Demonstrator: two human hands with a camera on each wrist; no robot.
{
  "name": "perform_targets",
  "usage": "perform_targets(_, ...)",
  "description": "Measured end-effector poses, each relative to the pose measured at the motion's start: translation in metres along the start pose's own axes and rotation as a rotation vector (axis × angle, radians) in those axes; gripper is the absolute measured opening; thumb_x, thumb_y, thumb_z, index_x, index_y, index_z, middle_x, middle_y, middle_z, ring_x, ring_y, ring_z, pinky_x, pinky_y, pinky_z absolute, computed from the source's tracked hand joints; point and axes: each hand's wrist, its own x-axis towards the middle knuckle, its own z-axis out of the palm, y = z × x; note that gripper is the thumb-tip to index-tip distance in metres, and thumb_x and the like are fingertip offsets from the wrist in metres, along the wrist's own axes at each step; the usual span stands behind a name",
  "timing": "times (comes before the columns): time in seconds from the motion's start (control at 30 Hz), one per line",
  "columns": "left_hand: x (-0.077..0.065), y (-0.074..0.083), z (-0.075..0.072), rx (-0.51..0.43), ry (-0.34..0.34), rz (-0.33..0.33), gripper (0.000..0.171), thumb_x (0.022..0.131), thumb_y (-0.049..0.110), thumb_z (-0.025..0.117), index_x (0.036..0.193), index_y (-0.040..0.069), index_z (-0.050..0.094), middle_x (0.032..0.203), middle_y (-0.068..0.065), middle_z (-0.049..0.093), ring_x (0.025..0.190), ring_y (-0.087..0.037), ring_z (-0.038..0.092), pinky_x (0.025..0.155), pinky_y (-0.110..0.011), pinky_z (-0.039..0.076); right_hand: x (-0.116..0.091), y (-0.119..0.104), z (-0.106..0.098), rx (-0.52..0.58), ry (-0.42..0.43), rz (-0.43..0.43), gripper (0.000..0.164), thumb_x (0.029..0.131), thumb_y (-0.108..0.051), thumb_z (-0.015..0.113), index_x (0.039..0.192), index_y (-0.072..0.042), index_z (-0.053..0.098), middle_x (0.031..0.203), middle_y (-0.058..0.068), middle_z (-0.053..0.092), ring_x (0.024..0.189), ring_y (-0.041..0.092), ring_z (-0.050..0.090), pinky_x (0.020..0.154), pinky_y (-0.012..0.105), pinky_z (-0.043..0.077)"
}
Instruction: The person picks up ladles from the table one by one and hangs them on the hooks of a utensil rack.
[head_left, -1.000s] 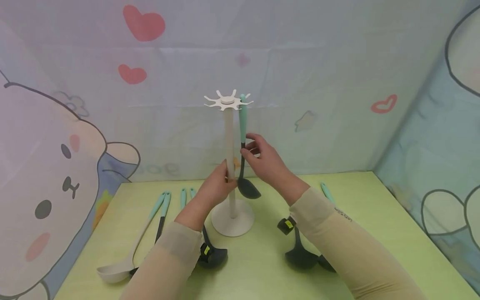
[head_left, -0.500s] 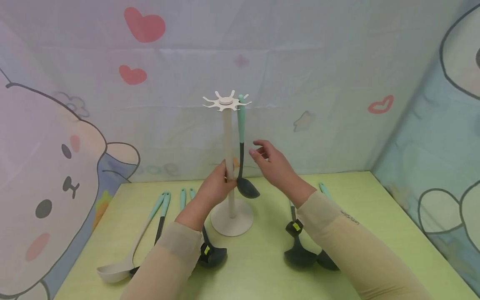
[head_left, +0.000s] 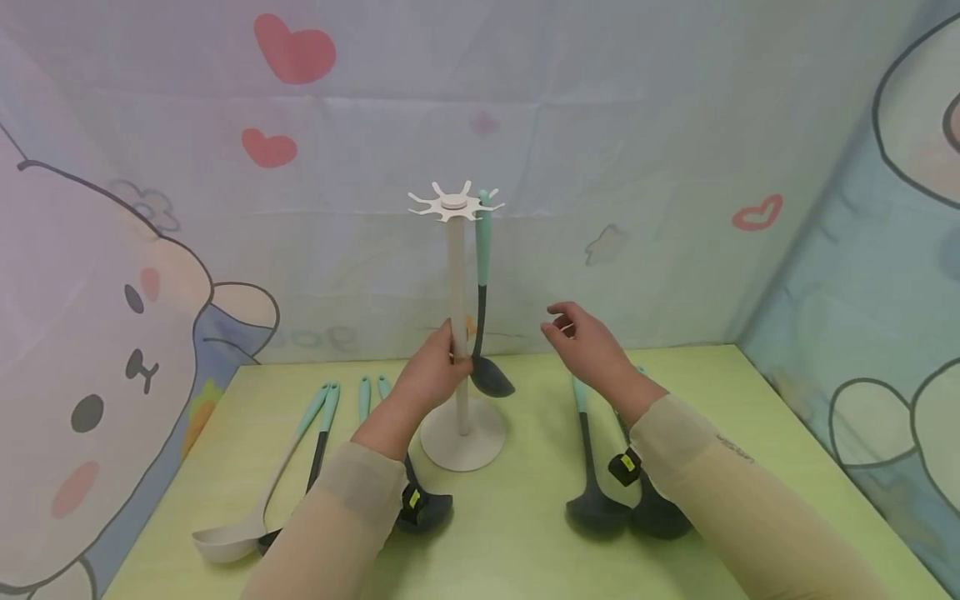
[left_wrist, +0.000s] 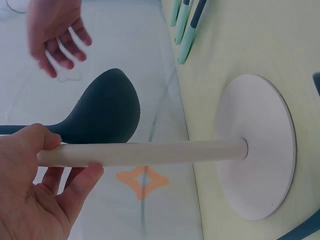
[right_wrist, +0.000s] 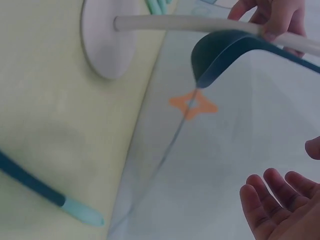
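Note:
A white utensil stand (head_left: 457,283) rises from a round base, with slotted arms spread out at its top. My left hand (head_left: 433,371) grips its pole low down, the fingers and thumb on either side of it in the left wrist view. From one arm on the right hangs a ladle (head_left: 492,377) with a mint handle and dark bowl. The bowl (left_wrist: 107,110) is right beside the pole and the left fingers. My right hand (head_left: 596,350) is in the air to the right of the ladle, its fingers (right_wrist: 272,192) loosely bent and holding nothing.
On the table's left lie a pale ladle (head_left: 232,542), dark-headed utensils partly under the left forearm, and a dark ladle (head_left: 433,512). Two more dark ladles (head_left: 596,510) lie at the right, one partly behind the right sleeve. A printed cloth (head_left: 637,167) hangs behind the table.
My right hand has let go of the hanging ladle and moved away to the right and slightly down. The ladle stays hanging on the stand. My left hand keeps its grip on the pole.

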Motion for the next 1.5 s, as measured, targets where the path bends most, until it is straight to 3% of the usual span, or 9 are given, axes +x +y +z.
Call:
perform_targets(0.5, -0.003, 0.004, 0.001, 0.026, 0.026, -0.009, 0.020, 0.093, 0.008, 0.064, 0.108, 0.009, 0.049, 0.096, -0.009, 0.059, 0.096, -0.026, 0.063, 0.084, -0.043, 0.052, -0.010, 0.064, -0.023, -0.101, -0.028, 0.133, 0.051, 0.106, -0.038, 0.042, 0.145, -0.005, 0.042, 0.135, 0.021, 0.052, 0.121, 0.038, 0.052, 0.090, 0.053, 0.047)
perform_targets(0.8, -0.002, 0.003, 0.002, 0.028, 0.022, -0.027, 0.025, 0.093, 0.007, 0.064, 0.114, 0.009, 0.050, 0.100, -0.009, 0.059, 0.099, -0.026, 0.063, 0.086, -0.044, 0.052, -0.012, 0.102, -0.034, -0.170, -0.054, 0.205, 0.051, 0.106, -0.037, 0.039, 0.141, 0.000, 0.045, 0.137, 0.026, 0.049, 0.121, 0.043, 0.051, 0.094, 0.056, 0.044)
perform_targets(1.27, -0.002, 0.001, 0.003, 0.027, 0.011, -0.016, 0.021, 0.094, 0.009, 0.063, 0.110, 0.008, 0.049, 0.097, -0.009, 0.059, 0.098, -0.026, 0.064, 0.085, -0.043, 0.053, -0.013, 0.148, -0.045, -0.276, -0.136, 0.306, 0.052, 0.104, -0.031, 0.037, 0.134, 0.011, 0.046, 0.136, 0.035, 0.046, 0.119, 0.050, 0.049, 0.093, 0.059, 0.043)
perform_targets(1.37, -0.001, 0.001, 0.003, 0.026, 0.013, -0.013, 0.022, 0.094, 0.009, 0.063, 0.112, 0.008, 0.049, 0.099, -0.010, 0.060, 0.100, -0.026, 0.063, 0.086, -0.044, 0.052, -0.013, 0.153, -0.048, -0.286, -0.176, 0.317, 0.055, 0.103, -0.031, 0.036, 0.134, 0.013, 0.044, 0.137, 0.036, 0.044, 0.120, 0.051, 0.048, 0.095, 0.059, 0.043)
perform_targets(1.5, -0.001, 0.002, 0.002, 0.021, 0.016, -0.016, 0.025, 0.094, 0.008, 0.062, 0.115, 0.008, 0.049, 0.104, -0.010, 0.060, 0.104, -0.027, 0.062, 0.089, -0.045, 0.052, -0.013, 0.160, -0.053, -0.267, -0.242, 0.346, 0.057, 0.103, -0.031, 0.035, 0.136, 0.015, 0.038, 0.136, 0.037, 0.042, 0.110, 0.046, 0.054, 0.088, 0.054, 0.048)
